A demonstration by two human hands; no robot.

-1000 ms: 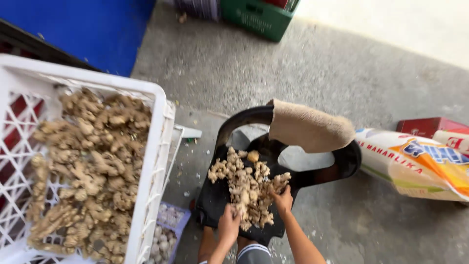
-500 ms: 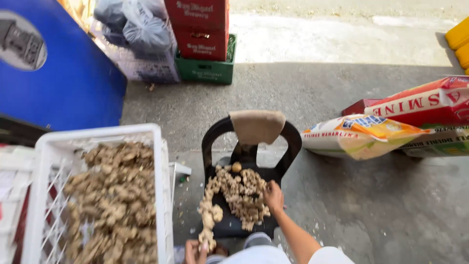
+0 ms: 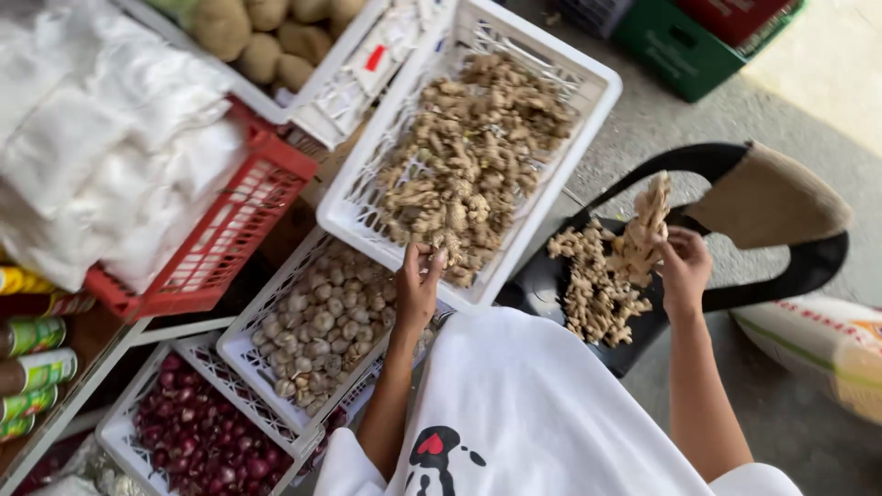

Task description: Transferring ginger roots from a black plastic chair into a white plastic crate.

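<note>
Nearest the person, low on the left, a white crate of red onions (image 3: 197, 441) sits beside a second white crate of garlic (image 3: 322, 321). Past these, a large white crate (image 3: 602, 87) holds a heap of ginger (image 3: 469, 156). To the right, a black chair (image 3: 808, 262) carries a smaller pile of ginger (image 3: 593, 285) on its seat, with a brown pad (image 3: 772, 197) draped over its backrest.

The left hand (image 3: 418, 289) reaches up over the near rim of the ginger crate, fingers (image 3: 432, 262) curled closed around a small knob of ginger at the edge of the heap. The right hand (image 3: 682, 266) is raised above the chair seat, fingers pinched on a long ginger root (image 3: 648, 220) that stands upright, just beside the seat pile. A white shirt (image 3: 542, 413) fills the bottom of the view between both forearms.

Further left, a red basket (image 3: 248, 230) holds white bags (image 3: 101, 147). Above it, another white crate contains potatoes (image 3: 266, 37). Green-labelled bottles (image 3: 32, 372) lie at the far left edge. A printed sack (image 3: 822, 344) lies on the concrete floor right of the chair, and a green crate (image 3: 684, 41) stands at the top.
</note>
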